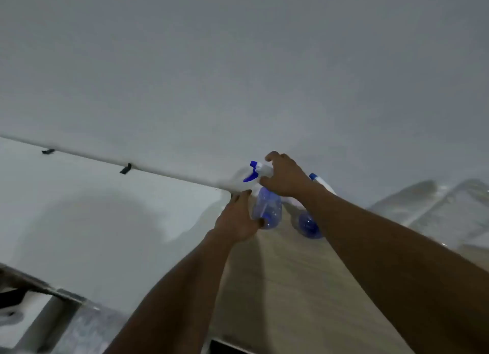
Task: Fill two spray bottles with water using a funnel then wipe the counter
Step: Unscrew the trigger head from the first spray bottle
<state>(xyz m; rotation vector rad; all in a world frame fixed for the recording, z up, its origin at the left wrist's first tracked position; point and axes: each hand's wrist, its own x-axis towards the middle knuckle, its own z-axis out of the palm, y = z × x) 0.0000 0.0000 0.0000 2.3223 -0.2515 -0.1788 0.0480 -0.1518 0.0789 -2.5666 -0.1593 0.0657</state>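
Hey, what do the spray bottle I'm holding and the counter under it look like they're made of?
The spray bottle looks like thin clear plastic with a blue tint: the counter shows through its body. Its trigger head seems opaque white and blue plastic. The counter has pale wood-grain streaks and a matte look, so likely laminate or wood; the blur leaves that open.

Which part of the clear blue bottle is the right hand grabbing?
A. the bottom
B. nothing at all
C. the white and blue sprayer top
C: the right hand closes over the white and blue sprayer top of the nearer clear blue plastic spray bottle, while the left hand steadies its body.
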